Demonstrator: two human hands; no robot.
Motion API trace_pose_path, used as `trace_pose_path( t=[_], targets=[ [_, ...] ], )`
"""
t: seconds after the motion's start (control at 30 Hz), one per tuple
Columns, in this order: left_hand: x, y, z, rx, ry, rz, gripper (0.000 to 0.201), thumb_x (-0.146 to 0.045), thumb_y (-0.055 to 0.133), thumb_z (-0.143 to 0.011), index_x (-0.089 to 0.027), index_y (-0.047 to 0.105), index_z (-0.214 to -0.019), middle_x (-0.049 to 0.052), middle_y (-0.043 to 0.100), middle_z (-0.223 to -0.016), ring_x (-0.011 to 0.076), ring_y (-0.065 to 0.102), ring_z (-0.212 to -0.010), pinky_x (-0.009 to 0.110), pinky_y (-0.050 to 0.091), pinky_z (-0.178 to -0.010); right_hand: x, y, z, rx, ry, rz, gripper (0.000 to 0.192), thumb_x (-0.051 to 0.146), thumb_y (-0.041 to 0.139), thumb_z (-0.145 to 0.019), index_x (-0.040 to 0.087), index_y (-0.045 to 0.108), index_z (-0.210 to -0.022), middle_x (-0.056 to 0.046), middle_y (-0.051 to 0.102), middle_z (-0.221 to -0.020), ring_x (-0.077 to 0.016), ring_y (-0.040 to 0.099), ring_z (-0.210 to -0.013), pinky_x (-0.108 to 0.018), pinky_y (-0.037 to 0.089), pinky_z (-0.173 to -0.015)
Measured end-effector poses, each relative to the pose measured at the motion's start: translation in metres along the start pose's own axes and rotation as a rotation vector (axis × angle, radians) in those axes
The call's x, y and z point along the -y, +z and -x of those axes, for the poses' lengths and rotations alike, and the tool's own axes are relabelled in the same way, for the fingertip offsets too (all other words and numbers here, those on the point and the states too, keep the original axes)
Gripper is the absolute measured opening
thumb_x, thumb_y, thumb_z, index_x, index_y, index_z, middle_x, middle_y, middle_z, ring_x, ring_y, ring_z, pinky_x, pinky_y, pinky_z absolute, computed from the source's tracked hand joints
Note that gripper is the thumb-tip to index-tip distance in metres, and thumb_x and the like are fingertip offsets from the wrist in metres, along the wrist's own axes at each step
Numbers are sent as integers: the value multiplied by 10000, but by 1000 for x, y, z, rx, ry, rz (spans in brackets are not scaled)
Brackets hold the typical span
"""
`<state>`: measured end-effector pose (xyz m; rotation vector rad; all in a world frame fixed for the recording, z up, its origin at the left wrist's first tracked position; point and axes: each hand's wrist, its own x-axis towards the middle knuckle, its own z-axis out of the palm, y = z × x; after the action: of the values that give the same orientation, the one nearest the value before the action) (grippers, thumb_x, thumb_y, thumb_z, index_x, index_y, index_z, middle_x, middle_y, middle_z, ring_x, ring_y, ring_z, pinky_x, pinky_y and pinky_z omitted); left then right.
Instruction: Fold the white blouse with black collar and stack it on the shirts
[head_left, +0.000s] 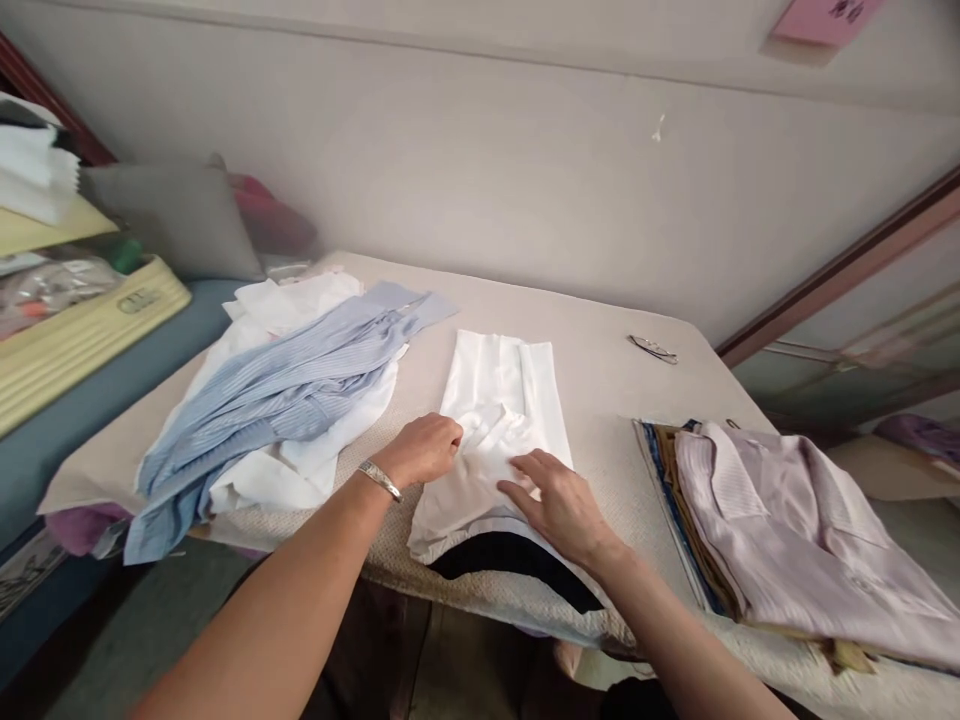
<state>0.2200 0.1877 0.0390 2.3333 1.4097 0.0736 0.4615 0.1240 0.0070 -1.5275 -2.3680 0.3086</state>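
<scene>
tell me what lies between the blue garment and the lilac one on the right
The head view shows the white garment between them, with the left hand and right hand at it.

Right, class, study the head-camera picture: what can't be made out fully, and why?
All in the head view:
Left hand: its own back hides the fingertips, so any grip on the white garment is unclear.
Folded clothes: mostly covered by the lilac shirt.
White cloth: partly under the blue striped garment.
Pink note: cut off by the top edge.
</scene>
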Motion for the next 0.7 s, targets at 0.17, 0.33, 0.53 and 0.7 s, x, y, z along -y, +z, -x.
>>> trace_pose_path(
  t=[0.17,0.33,0.53,0.7],
  targets=[
    [-3,10,-15,-74,-19,-72,248,-98,469,-861,-204,652,-732,61,685,-752,210,626,-742,318,352,-633,21,29,-23,90,31,173,156,348,609,-975,214,643,-903,-58,641,-983,-209,616,-925,-285,405,-661],
    [7,15,-23,-48,-58,-96,224,-102,486,-860,-198,675,-790,77,718,-813,215,654,-799,305,397,-677,12,33,-30,106,97,141,171,213,505,-1002,214,610,-867,-20,640,-928,-152,610,-815,-275,346,-630],
    [1,22,-26,-37,-28,-37,214,-125,490,-871,-197,684,-816,70,727,-830,213,663,-797,300,434,-716,19,36,-30,72,122,189,301,501,599,-970,205,592,-1019,-77,629,-1022,-236,619,-926,-284,384,-620],
    [-6,27,-26,-93,-38,-28,201,-138,479,-899,-189,667,-847,77,724,-853,227,664,-838,315,450,-761,18,41,-34,62,104,176,162,217,456,-999,207,608,-943,-81,639,-984,-207,602,-836,-270,350,-586]
  ],
)
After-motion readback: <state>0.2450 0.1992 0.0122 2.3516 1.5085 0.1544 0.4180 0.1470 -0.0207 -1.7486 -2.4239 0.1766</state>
